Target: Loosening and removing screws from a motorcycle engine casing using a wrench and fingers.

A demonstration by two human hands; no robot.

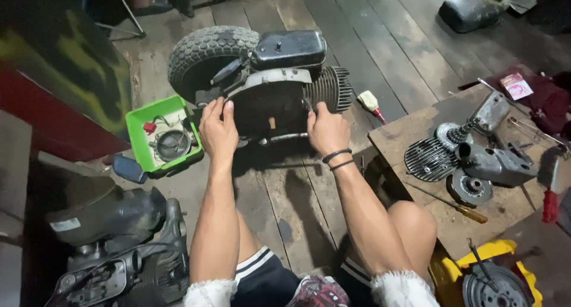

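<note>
Hands point(218, 128) point(326, 128) grasping black finned small engine point(279, 90) on plank floor point(297, 194), apparently steadying it; next needs firm two-sided grip.

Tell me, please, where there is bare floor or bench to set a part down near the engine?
Bare planks lie behind the engine, between the tyre and the dark cover. The bench edge nearest the engine is bare. Its middle is crowded with parts, and the green tray is full.
</note>
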